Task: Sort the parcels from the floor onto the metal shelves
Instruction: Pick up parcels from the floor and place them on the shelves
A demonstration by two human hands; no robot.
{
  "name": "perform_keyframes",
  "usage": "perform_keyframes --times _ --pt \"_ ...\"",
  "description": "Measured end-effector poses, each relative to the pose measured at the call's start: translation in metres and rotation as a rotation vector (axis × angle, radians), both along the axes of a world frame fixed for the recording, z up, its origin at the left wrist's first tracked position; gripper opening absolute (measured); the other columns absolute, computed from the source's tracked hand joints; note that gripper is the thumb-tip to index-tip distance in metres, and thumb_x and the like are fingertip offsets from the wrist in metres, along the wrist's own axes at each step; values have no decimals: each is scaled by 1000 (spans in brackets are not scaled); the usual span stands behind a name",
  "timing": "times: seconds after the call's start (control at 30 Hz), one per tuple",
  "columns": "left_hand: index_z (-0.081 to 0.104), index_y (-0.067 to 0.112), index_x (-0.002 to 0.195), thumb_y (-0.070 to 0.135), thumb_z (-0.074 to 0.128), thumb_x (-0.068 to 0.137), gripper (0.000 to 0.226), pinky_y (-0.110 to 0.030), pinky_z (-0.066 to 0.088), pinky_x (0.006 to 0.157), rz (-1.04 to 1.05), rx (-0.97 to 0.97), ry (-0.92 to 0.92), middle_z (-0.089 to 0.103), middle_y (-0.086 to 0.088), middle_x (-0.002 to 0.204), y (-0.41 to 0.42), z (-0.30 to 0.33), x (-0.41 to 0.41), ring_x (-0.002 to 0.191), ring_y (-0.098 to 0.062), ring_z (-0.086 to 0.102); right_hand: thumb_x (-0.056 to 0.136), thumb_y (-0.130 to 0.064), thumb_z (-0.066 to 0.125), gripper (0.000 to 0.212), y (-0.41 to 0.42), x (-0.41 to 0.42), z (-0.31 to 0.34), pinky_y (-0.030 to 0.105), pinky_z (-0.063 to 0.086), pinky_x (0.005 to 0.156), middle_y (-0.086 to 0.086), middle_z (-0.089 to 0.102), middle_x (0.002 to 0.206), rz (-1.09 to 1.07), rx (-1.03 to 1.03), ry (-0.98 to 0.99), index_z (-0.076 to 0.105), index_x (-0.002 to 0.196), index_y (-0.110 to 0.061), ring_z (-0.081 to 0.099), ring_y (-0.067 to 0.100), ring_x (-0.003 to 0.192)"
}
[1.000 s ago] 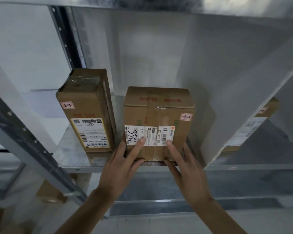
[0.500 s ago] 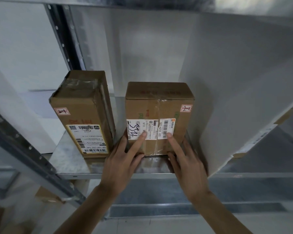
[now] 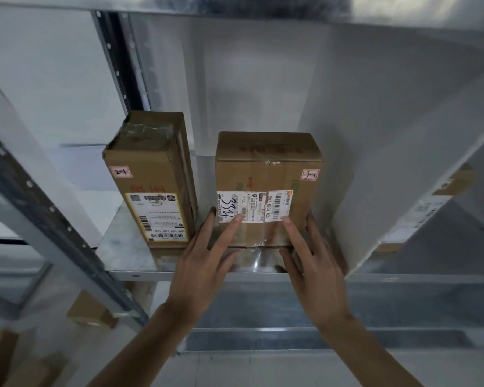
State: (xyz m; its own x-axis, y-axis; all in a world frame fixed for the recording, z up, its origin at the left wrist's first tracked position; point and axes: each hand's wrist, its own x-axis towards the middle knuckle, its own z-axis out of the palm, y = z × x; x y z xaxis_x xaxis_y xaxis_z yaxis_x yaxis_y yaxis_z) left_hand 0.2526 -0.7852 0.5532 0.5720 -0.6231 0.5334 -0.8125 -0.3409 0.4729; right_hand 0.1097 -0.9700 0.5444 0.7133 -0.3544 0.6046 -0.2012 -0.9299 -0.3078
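A brown cardboard parcel (image 3: 268,174) with white labels and a red-edged sticker stands on the metal shelf (image 3: 129,255). My left hand (image 3: 204,261) presses straight fingers against the lower left of its front face. My right hand (image 3: 310,261) presses straight fingers against the lower right of that face, with other fingers along its right side. To the left of it a taller, narrow brown parcel (image 3: 151,177) with a yellow-edged label stands upright on the same shelf, a small gap apart.
A white divider panel (image 3: 403,152) leans close on the right; behind it another labelled parcel (image 3: 456,182) shows. A perforated grey upright (image 3: 53,219) slants across the left. A lower shelf (image 3: 319,308) lies below. Brown parcels (image 3: 90,311) sit down at the lower left.
Both hands have pushed the labelled parcel a little deeper onto the shelf. My view has shifted, so the shelf's front edge sits lower in the frame.
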Motion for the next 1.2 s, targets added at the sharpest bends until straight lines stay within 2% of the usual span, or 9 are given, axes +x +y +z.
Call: perform_keyframes --times 0.07,0.2,0.37,0.47,0.63,0.83,0.97,1.1,1.2 --pt "11 49 158 36 63 97 82 -50 55 97 23 8 -52 23 -5 167 8 5 -6 141 -29 46 99 -30 63 84 9 -8 8 60 62 79 11 26 169 4 33 -10 11 163 -48 65 39 123" --pt "6 50 158 38 61 96 84 -41 49 100 33 5 -114 29 -7 165 30 21 -16 138 -29 50 96 -27 72 88 30 -25 25 51 63 78 7 20 172 -12 1 -63 17 162 -45 47 32 144" --pt "31 35 155 50 53 100 61 -55 57 95 115 -30 -139 41 -8 159 67 55 -23 139 -31 49 102 -39 64 65 73 -28 64 40 52 98 10 36 165 2 -123 -116 35 158 -30 54 29 136" --pt "45 24 146 43 52 103 48 -47 56 100 86 -133 -233 55 -11 147 104 80 -26 132 -27 56 102 -47 57 60 116 -22 92 43 51 103 10 44 160 29 -163 -109 43 156 -26 56 31 136" --pt "58 14 140 38 53 104 43 -38 51 104 136 -138 -349 60 -11 140 204 119 -17 126 -26 60 106 -50 48 59 209 -3 141 49 53 105 8 48 158 131 -215 -109 31 160 -32 55 29 137" --pt "58 24 141 43 61 97 48 -44 52 101 390 -140 -170 55 1 145 373 143 24 128 -24 57 107 -50 51 59 355 48 179 44 56 99 5 53 154 262 -159 -108 29 160 -37 60 26 131" --pt "55 27 143 53 54 96 54 -43 57 94 523 -88 -124 56 -1 145 476 156 50 126 -25 59 107 -55 47 63 445 97 186 41 50 106 0 38 165 341 -74 8 20 162 -45 51 25 140" --pt "42 39 148 63 47 96 58 -44 52 100 639 -13 -13 46 3 154 557 156 74 135 -23 51 107 -58 41 62 522 144 179 40 56 97 -4 25 170 414 16 130 7 160 -56 45 20 145" --pt "49 34 146 65 47 95 60 -46 57 90 692 -2 1 49 2 150 600 140 102 128 -25 57 107 -59 37 61 562 183 162 37 49 105 -10 16 172 451 57 225 2 157 -60 34 15 150"
